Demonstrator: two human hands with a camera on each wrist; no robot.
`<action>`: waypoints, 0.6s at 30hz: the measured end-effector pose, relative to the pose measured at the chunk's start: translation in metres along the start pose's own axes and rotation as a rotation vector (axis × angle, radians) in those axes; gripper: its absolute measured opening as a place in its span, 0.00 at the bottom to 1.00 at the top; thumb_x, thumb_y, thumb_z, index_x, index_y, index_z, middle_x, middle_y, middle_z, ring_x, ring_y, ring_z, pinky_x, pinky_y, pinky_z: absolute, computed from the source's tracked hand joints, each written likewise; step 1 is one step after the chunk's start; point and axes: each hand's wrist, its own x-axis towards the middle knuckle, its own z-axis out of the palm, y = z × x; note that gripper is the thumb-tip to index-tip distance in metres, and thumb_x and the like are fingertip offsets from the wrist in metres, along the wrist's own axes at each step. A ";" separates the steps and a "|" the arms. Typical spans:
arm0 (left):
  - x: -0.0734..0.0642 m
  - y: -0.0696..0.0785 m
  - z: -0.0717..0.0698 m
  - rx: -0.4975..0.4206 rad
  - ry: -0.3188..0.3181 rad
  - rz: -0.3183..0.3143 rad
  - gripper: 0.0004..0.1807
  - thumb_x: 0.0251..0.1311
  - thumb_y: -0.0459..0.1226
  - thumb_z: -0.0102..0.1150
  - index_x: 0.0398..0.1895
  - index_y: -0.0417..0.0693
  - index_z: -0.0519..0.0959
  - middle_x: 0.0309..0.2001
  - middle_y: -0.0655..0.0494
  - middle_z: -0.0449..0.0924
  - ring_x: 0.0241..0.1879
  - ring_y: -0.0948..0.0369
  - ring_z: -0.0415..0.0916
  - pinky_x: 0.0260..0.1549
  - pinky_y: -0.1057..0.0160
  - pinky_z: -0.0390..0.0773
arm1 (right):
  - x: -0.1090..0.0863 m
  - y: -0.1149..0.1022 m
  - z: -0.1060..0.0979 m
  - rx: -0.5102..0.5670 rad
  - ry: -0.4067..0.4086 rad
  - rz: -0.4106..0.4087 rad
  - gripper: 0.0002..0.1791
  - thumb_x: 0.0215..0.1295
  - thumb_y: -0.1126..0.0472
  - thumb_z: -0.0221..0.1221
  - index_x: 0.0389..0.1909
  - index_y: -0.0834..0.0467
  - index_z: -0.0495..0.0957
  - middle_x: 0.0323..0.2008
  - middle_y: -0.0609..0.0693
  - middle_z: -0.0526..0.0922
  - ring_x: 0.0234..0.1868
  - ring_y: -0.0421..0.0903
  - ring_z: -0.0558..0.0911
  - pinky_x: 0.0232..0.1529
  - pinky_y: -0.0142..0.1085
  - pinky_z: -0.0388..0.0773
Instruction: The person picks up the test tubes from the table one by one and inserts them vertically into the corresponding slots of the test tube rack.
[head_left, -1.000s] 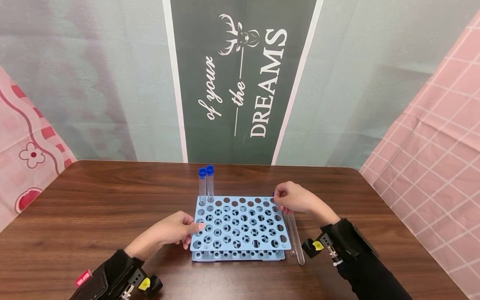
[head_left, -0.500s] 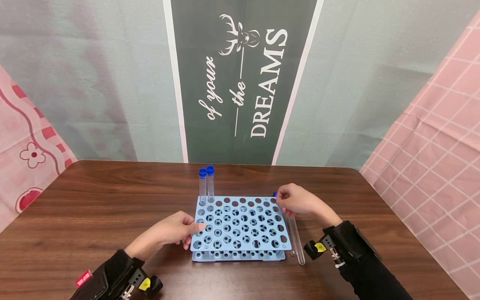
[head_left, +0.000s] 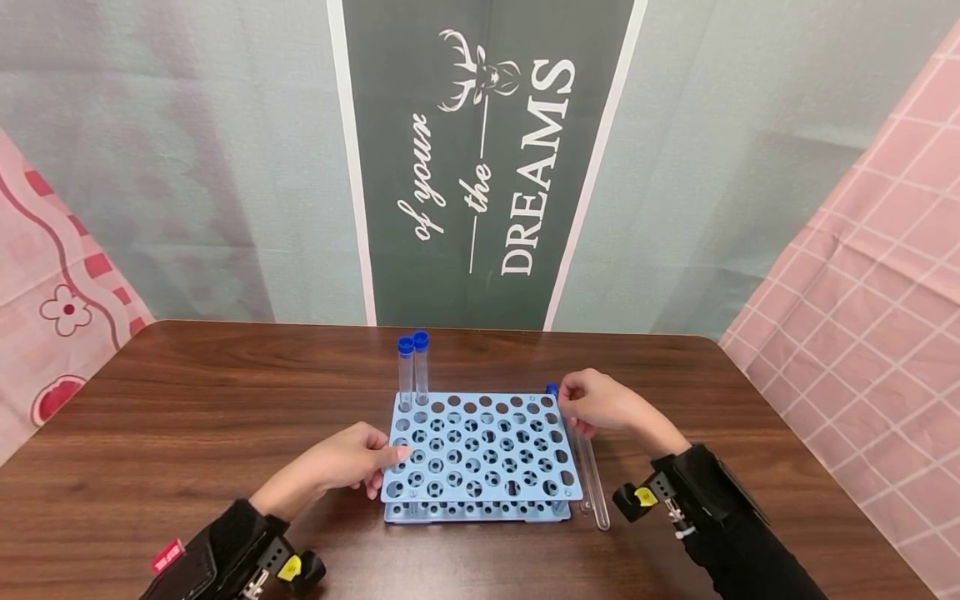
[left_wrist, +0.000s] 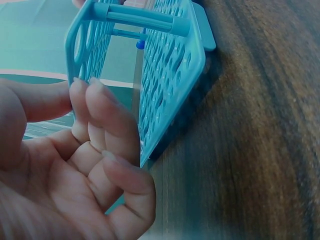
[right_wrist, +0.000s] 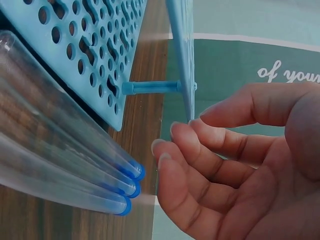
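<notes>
A light blue test tube rack (head_left: 480,495) stands on the table, its perforated top plate above a lower plate. My left hand (head_left: 352,457) grips its left edge, thumb on top and fingers curled below, as the left wrist view (left_wrist: 90,150) also has it. Two clear test tubes (head_left: 406,379) with blue caps stand upright in the far left corner holes. Beside the far right corner is my right hand (head_left: 600,402), fingers loosely curled and nothing visible in them; thumb and index tips are right at the plate's edge. Three capped test tubes (right_wrist: 70,160) lie along the rack's right side.
The rack and tubes are on a dark brown wooden table (head_left: 225,383). Behind it hangs a grey-green curtain (head_left: 675,167) with a dark printed panel (head_left: 480,300). Pink cloths (head_left: 885,275) hang at both sides.
My right hand has shifted slightly right and toward me, off the rack's far right corner, uncovering a blue cap behind it. The left hand and the rack have stayed put.
</notes>
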 end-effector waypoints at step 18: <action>0.001 -0.001 0.000 0.013 0.005 -0.009 0.18 0.63 0.44 0.53 0.18 0.43 0.72 0.11 0.58 0.67 0.13 0.64 0.67 0.15 0.70 0.60 | -0.005 0.008 0.002 -0.042 0.037 0.072 0.05 0.59 0.71 0.52 0.24 0.63 0.69 0.16 0.53 0.72 0.15 0.44 0.72 0.20 0.40 0.76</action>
